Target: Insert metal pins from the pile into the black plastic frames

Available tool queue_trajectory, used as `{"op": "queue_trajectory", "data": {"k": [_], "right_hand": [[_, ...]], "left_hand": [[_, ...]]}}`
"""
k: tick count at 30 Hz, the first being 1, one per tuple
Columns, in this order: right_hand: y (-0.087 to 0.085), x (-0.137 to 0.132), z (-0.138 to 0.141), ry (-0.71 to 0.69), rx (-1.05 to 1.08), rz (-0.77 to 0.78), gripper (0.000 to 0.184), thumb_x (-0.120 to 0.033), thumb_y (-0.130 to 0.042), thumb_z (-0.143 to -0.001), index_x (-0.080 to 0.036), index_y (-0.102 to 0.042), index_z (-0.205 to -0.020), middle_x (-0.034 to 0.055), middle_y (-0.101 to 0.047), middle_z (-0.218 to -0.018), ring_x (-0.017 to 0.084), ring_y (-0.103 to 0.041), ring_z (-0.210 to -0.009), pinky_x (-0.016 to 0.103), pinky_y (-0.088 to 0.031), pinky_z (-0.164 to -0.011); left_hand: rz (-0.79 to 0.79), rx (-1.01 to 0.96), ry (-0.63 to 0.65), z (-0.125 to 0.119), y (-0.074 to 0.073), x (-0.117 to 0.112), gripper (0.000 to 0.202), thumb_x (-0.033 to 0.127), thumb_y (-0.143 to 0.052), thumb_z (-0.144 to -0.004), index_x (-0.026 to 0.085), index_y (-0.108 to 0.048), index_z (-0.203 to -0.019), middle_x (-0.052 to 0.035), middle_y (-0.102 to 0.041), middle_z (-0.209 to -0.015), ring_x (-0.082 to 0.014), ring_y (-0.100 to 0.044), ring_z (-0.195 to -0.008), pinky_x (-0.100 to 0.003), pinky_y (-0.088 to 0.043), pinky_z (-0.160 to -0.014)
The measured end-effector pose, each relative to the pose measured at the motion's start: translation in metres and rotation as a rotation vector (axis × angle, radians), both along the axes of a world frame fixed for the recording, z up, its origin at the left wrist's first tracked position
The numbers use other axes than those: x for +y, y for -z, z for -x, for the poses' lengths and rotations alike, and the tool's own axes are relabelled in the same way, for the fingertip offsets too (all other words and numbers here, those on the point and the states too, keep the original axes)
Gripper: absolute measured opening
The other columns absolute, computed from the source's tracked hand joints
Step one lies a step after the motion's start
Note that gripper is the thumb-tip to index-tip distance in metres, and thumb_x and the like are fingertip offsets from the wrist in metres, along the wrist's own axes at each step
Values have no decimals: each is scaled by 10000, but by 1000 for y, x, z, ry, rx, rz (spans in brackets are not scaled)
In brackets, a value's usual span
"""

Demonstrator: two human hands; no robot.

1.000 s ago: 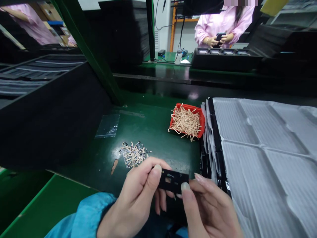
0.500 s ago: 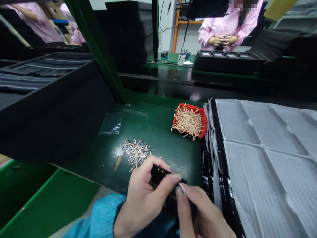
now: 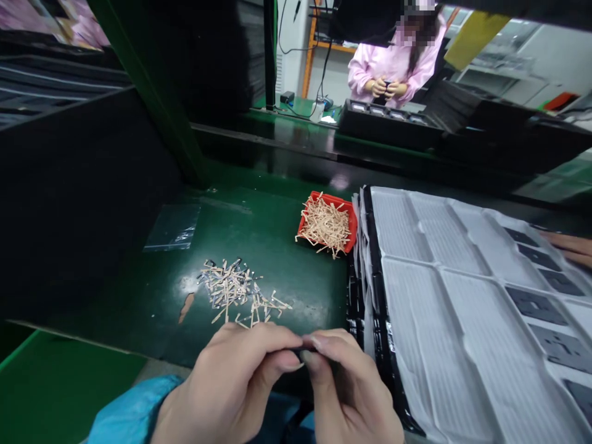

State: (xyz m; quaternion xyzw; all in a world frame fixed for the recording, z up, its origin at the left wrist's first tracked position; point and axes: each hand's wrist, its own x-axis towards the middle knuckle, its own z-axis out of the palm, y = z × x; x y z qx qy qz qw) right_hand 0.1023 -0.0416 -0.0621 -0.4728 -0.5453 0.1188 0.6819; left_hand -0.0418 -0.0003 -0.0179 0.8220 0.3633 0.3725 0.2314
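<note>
Your left hand and right hand meet fingertip to fingertip. Both pinch a small black part, mostly hidden, at the near edge of the green bench. A loose pile of tan strips lies at 11 o'clock from your hands, a red tray of more at 12, stacked white trays at 3. Likely risk: your fingertips hold little of the part, so a slip could drop it off the bench edge. A careless sleeve could scatter the strips.
</note>
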Motion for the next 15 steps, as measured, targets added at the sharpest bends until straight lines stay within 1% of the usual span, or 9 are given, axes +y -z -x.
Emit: {"op": "queue_trajectory", "data": {"k": [2,4,6,8,9,11,13,14,15], "right_hand": [[3,-1,-3,44,-25,-16,354,28,-624,-897,-199,-699,-1158,36,-764,-921,162,-755,-815,261,-641,-621],[5,-2,-7,90,-94,-59,321,-20,-637,-935,-194,-689,-1200,56,-762,-1003,172,-749,-885,297,-656,-682],[6,-3,-11,130,-198,-79,263,-43,-645,-954,-180,-705,-1171,64,-745,-1064,166,-729,-936,308,-649,-758],[6,-4,-12,152,-292,-59,210,-39,-652,-950,-167,-727,-1098,61,-734,-1077,156,-714,-960,298,-633,-804],[5,-4,-11,156,-322,-42,195,-33,-656,-941,-165,-734,-1061,60,-734,-1072,157,-713,-959,297,-628,-804],[2,-3,-11,158,-326,-11,197,-7,-642,-919,-170,-725,-994,59,-734,-1060,161,-710,-949,304,-624,-789],[0,-2,-12,157,-296,-10,235,30,-594,-895,-180,-695,-924,49,-735,-1008,162,-709,-915,312,-626,-755],[-1,-3,-14,155,-297,-31,247,38,-580,-885,-187,-682,-895,39,-734,-956,160,-710,-878,310,-627,-715],[-1,-4,-18,155,-312,-67,240,25,-582,-885,-196,-673,-872,25,-731,-897,157,-709,-828,308,-626,-669]], "left_hand": [[-20,3,-24,1,2,-1,74,304,-543,-1088,307,-616,-1076,79,-823,-818,-104,-756,-589,-162,-557,-650],[-19,-6,-45,2,3,-3,84,315,-549,-1083,305,-629,-1060,71,-825,-804,-113,-753,-573,-172,-549,-613],[1,-12,-60,3,3,-4,88,320,-562,-1077,301,-641,-1044,65,-825,-794,-119,-753,-564,-179,-540,-580],[15,-28,-56,5,2,-3,60,294,-588,-1064,299,-646,-1052,64,-833,-806,-117,-755,-564,-180,-549,-598],[19,-43,-38,6,2,-2,64,258,-602,-1052,299,-646,-1074,65,-837,-813,-119,-763,-578,-183,-560,-627],[7,-73,56,7,1,0,179,159,-610,-1022,299,-650,-1127,60,-847,-827,-137,-785,-630,-205,-576,-666],[15,-86,139,6,3,0,270,98,-596,-1004,306,-672,-1158,64,-839,-767,-162,-791,-651,-241,-585,-670],[43,-98,139,5,4,-3,276,104,-603,-1002,311,-687,-1162,72,-825,-711,-170,-784,-639,-257,-593,-676],[84,-116,101,3,5,-7,256,131,-623,-1002,319,-704,-1155,77,-810,-669,-176,-779,-631,-271,-607,-694]]}}
